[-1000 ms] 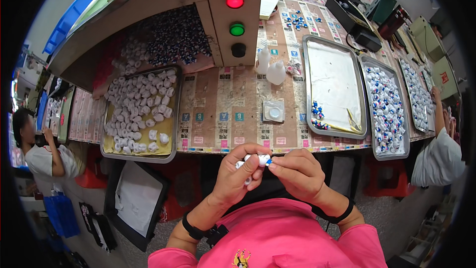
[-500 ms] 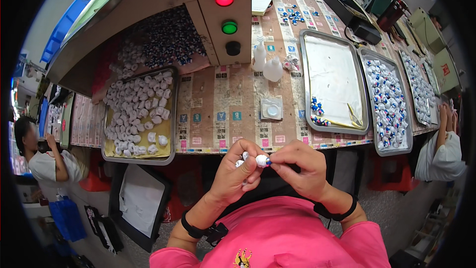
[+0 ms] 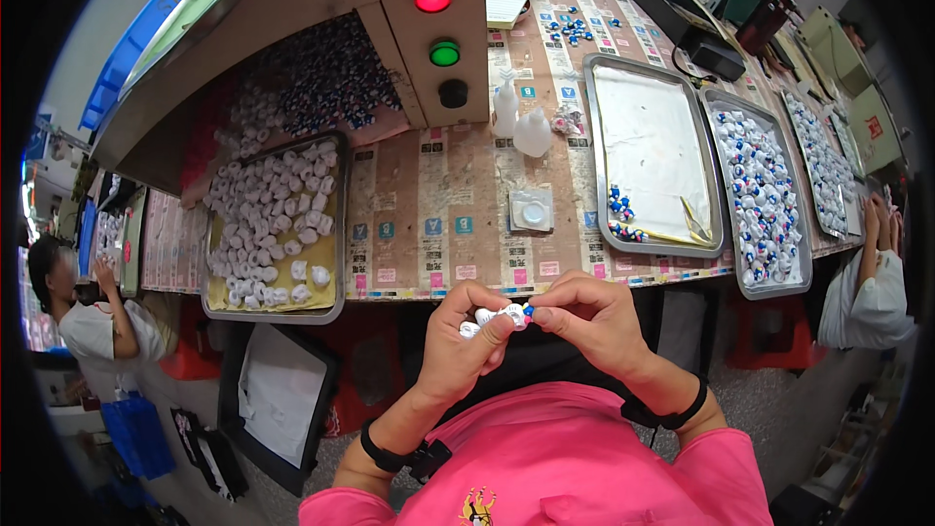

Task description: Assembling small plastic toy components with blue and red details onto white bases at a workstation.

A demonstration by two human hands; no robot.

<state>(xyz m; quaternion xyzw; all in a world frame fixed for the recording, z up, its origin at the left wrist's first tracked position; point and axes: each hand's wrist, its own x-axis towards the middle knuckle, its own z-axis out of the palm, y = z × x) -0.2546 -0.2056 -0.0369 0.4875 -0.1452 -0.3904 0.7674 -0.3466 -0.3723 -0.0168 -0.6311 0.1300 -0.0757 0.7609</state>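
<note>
My left hand [image 3: 466, 341] is closed around a few small white rounded pieces [image 3: 470, 328], one of them pinched out front between thumb and forefinger. Against that front white piece [image 3: 513, 315], my right hand [image 3: 591, 321] pinches a tiny blue part [image 3: 528, 311] with hints of pink and yellow. The two parts touch; how they fit is too small to tell. Both hands are just off the table's near edge, in front of my body. To the left, a metal tray [image 3: 343, 234] lined with yellow paper carries many similar white pieces.
A tray with white paper [image 3: 643, 136] holds several blue pieces and tweezers [image 3: 694, 220]. Right of it stands a tray of white-and-blue pieces [image 3: 760, 195]. Two squeeze bottles [image 3: 533, 133] and a small round dish [image 3: 533, 211] are mid-table. A machine housing [image 3: 429, 49] rises at left; people sit on both sides.
My right fingers have shifted slightly and now press closer to the white piece in my left hand. The view has moved a little; the trays are unchanged.
</note>
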